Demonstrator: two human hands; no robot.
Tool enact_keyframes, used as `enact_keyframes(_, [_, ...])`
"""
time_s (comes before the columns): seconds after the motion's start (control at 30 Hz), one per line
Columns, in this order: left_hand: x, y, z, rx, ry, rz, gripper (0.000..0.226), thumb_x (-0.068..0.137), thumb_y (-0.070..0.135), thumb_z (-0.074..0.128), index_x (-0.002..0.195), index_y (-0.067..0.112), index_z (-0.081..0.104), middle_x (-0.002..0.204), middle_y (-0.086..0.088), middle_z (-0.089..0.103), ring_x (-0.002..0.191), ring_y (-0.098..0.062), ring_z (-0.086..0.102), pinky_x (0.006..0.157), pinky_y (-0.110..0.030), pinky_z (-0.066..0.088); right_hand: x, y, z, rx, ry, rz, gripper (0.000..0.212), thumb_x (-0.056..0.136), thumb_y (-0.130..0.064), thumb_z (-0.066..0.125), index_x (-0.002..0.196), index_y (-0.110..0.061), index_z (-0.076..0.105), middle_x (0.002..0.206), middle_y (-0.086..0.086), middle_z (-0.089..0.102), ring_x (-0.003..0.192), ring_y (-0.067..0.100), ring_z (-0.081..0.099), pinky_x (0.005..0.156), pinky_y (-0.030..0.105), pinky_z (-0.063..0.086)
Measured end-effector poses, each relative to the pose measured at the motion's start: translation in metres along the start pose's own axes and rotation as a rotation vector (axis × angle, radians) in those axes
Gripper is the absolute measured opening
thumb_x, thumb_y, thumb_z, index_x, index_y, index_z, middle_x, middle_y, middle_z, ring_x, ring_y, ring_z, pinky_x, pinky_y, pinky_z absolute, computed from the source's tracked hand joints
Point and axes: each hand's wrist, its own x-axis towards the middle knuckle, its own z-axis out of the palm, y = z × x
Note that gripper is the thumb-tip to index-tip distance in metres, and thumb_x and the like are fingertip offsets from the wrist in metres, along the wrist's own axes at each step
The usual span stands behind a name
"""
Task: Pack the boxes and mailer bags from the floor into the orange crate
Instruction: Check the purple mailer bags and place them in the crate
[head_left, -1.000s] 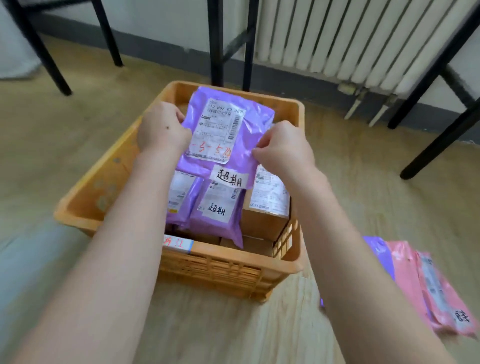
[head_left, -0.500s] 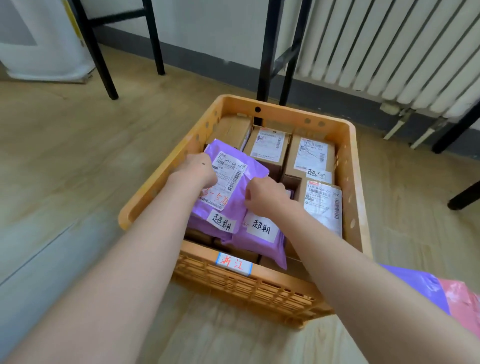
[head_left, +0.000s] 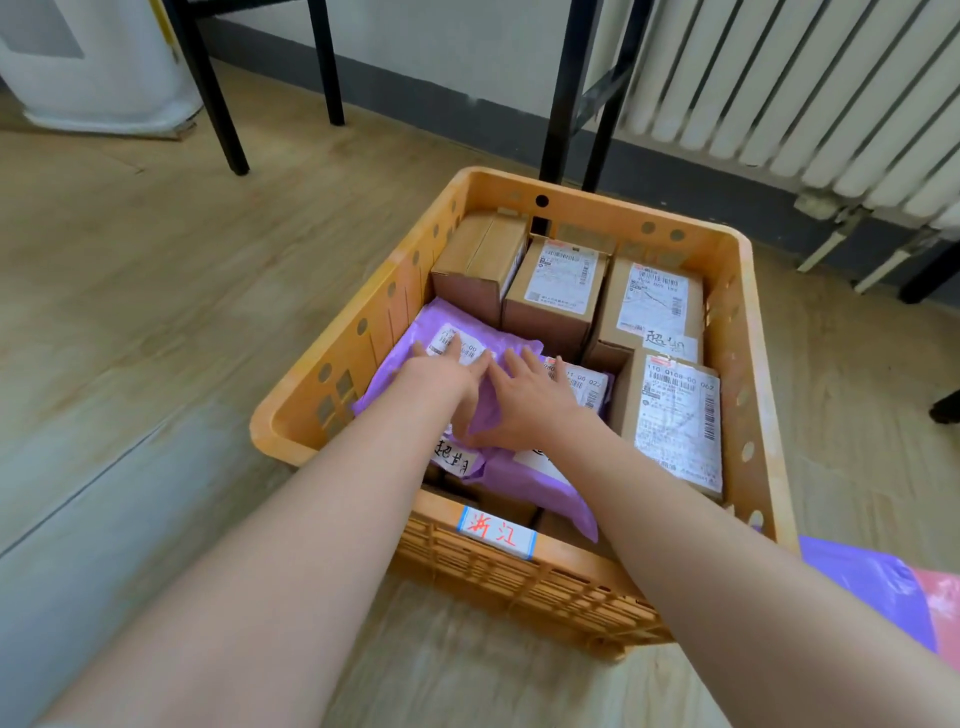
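1 orange crate (head_left: 337, 358); 4 cardboard boxes (head_left: 556, 291) in view; at least 3 purple mailer bags (head_left: 400, 364) inside; 2 hands (head_left: 441, 371)

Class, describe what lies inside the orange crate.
Four cardboard boxes far and right; purple mailer bags near-left, pressed by left hand and right hand. Cardboard shows beneath them, mostly covered.

Purple mailer bags (head_left: 397, 371) lie flat in the orange crate (head_left: 358, 358) under the left hand (head_left: 445, 371) and right hand (head_left: 530, 402); labelled brown boxes (head_left: 556, 291) stand just beyond.
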Motion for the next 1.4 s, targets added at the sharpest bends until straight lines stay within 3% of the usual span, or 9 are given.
enact_keyframes(0.3, [0.006, 0.007, -0.011, -0.025, -0.081, -0.027, 0.095, 0.085, 0.04, 0.064, 0.149, 0.041, -0.006, 0.159, 0.0, -0.022, 0.146, -0.035, 0.014, 0.107, -0.049, 0.035, 0.002, 0.003, -0.003, 0.011, -0.063, -0.028, 0.107, 0.074, -0.069, 0.059, 0.152, -0.013, 0.01, 0.157, 0.008, 0.016, 0.148, 0.029, -0.006, 0.113, 0.062, 0.001])
enact_keyframes(0.4, [0.003, 0.026, -0.023, -0.138, -0.024, 0.029, 0.068, 0.085, 0.026, 0.06, 0.147, 0.025, 0.03, 0.155, -0.009, 0.023, 0.132, -0.032, 0.042, 0.102, -0.045, 0.042, -0.001, 0.014, -0.015, 0.179, -0.083, -0.048, 0.08, 0.08, -0.052, 0.065, 0.145, -0.018, 0.033, 0.153, 0.007, 0.025, 0.147, 0.032, -0.008, 0.115, 0.059, 0.001])
enact_keyframes(0.47, [-0.005, 0.043, -0.028, -0.228, 0.048, 0.087, 0.053, 0.083, 0.011, 0.055, 0.134, 0.013, 0.047, 0.129, -0.014, 0.053, 0.112, -0.032, 0.055, 0.094, -0.043, 0.048, -0.007, 0.027, -0.023, 0.261, -0.086, -0.107, 0.064, 0.083, -0.047, 0.064, 0.138, -0.02, 0.047, 0.151, 0.007, 0.031, 0.147, 0.033, -0.006, 0.118, 0.055, -0.002])
enact_keyframes(0.6, [-0.023, 0.08, -0.038, -0.448, 0.399, 0.155, 0.034, 0.077, 0.005, 0.05, 0.109, 0.009, 0.06, 0.103, -0.015, 0.061, 0.093, -0.033, 0.058, 0.071, -0.034, 0.044, -0.052, 0.057, -0.059, 0.361, 0.124, -0.175, 0.034, 0.088, -0.027, 0.062, 0.118, -0.01, 0.065, 0.129, 0.009, 0.056, 0.137, 0.027, 0.028, 0.115, 0.034, -0.012])
enact_keyframes(0.77, [-0.064, 0.147, -0.048, -0.725, 0.631, 0.394, 0.018, 0.084, 0.014, 0.05, 0.101, 0.015, 0.057, 0.096, -0.004, 0.058, 0.088, -0.024, 0.052, 0.068, -0.032, 0.041, -0.119, 0.116, -0.069, 0.48, 0.508, 0.038, 0.032, 0.08, -0.002, 0.06, 0.108, -0.017, 0.065, 0.125, 0.006, 0.052, 0.13, 0.03, 0.034, 0.112, 0.041, 0.025])
enact_keyframes(0.93, [-0.079, 0.223, -0.048, -0.8, 0.611, 0.609, 0.022, 0.085, 0.013, 0.051, 0.104, 0.016, 0.061, 0.099, -0.004, 0.063, 0.091, -0.021, 0.058, 0.073, -0.033, 0.049, -0.176, 0.171, -0.046, 0.529, 0.685, 0.182, 0.024, 0.076, -0.004, 0.062, 0.098, -0.013, 0.067, 0.11, 0.006, 0.054, 0.116, 0.033, 0.045, 0.099, 0.045, 0.039])
enact_keyframes(1.2, [-0.067, 0.314, 0.005, -0.827, 0.498, 0.691, 0.033, 0.081, 0.008, 0.049, 0.111, 0.016, 0.06, 0.111, -0.006, 0.057, 0.098, -0.023, 0.057, 0.079, -0.03, 0.046, -0.232, 0.229, 0.019, 0.693, 0.513, 0.454, 0.037, 0.081, -0.011, 0.056, 0.115, -0.024, 0.062, 0.113, -0.006, 0.045, 0.117, 0.018, 0.035, 0.091, 0.024, 0.027])
enact_keyframes(1.3, [-0.056, 0.34, 0.039, -0.848, 0.406, 0.607, 0.039, 0.085, 0.008, 0.048, 0.122, 0.016, 0.056, 0.123, -0.007, 0.052, 0.111, -0.022, 0.053, 0.084, -0.027, 0.041, -0.239, 0.236, 0.062, 0.697, 0.295, 0.584, 0.057, 0.068, -0.037, 0.045, 0.124, -0.028, 0.054, 0.121, 0.004, 0.054, 0.119, 0.028, 0.041, 0.086, 0.029, 0.028])
enact_keyframes(1.4, [-0.048, 0.36, 0.08, -0.882, 0.263, 0.5, 0.039, 0.085, 0.009, 0.049, 0.123, 0.013, 0.056, 0.126, -0.011, 0.051, 0.115, -0.024, 0.052, 0.087, -0.026, 0.039, -0.251, 0.236, 0.099, 0.753, 0.145, 0.764, 0.065, 0.073, -0.041, 0.046, 0.135, -0.022, 0.045, 0.132, 0.014, 0.049, 0.128, 0.036, 0.037, 0.098, 0.035, 0.031])
